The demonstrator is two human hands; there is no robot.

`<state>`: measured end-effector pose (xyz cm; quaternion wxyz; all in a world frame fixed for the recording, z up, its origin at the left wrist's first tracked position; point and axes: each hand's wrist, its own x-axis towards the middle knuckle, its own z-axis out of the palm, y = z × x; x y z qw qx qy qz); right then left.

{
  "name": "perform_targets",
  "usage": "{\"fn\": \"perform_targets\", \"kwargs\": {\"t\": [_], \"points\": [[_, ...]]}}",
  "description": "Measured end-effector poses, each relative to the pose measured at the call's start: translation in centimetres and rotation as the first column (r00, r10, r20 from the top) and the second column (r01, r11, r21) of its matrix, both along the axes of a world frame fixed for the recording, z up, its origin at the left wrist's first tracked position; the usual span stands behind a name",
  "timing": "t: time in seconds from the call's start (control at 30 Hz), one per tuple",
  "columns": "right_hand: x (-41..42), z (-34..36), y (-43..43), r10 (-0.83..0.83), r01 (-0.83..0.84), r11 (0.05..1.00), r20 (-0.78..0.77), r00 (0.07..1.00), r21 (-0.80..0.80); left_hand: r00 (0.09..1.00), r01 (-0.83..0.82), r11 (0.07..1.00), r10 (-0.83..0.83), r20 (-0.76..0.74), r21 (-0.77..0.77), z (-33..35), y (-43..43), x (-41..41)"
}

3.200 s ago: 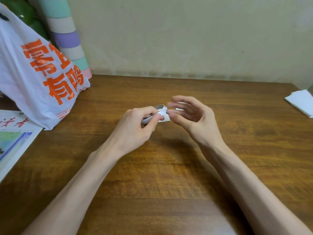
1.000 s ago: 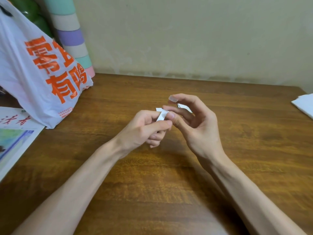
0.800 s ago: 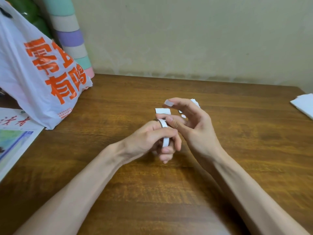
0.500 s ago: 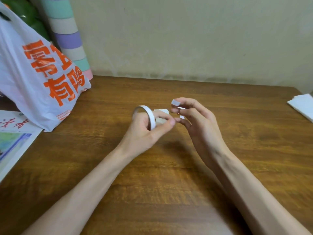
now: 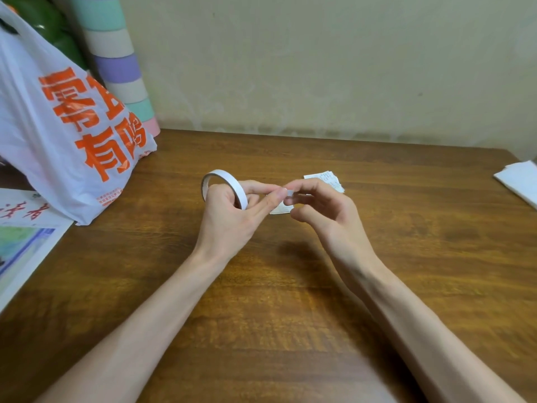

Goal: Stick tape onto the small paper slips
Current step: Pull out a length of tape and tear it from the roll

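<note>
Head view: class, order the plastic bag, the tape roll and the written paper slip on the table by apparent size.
1. plastic bag, clearly largest, though cut off at the frame edge.
2. tape roll and paper slip: about alike; the right hand hides part of the slip, so unranked.

The light is soft and even. The brown wooden table [image 5: 421,242] shines a little and holds faint shadows. The edges bend, and the bottom looks blurry.
</note>
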<state>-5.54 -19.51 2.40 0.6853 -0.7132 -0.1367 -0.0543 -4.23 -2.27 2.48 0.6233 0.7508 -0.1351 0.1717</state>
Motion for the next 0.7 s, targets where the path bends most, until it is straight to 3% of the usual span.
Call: {"fn": "perform_targets", "kwargs": {"t": [0.23, 0.4, 0.7], "points": [[0.06, -0.49, 0.48, -0.037, 0.048, 0.988, 0.081, 0.996, -0.145, 0.992, -0.118, 0.992, 0.12, -0.043, 0.055, -0.15, -0.07, -0.14], [-0.06, -0.47, 0.49, -0.045, 0.065, 0.976, 0.099, 0.994, -0.21, 0.984, -0.179, 0.971, 0.179, 0.014, 0.157, -0.23, 0.12, 0.06], [0.02, -0.72, 0.54, -0.091, 0.126, 0.933, 0.119, 0.989, -0.336, 0.963, -0.263, 0.943, 0.247, 0.104, 0.205, -0.71, 0.11, 0.07]]}}
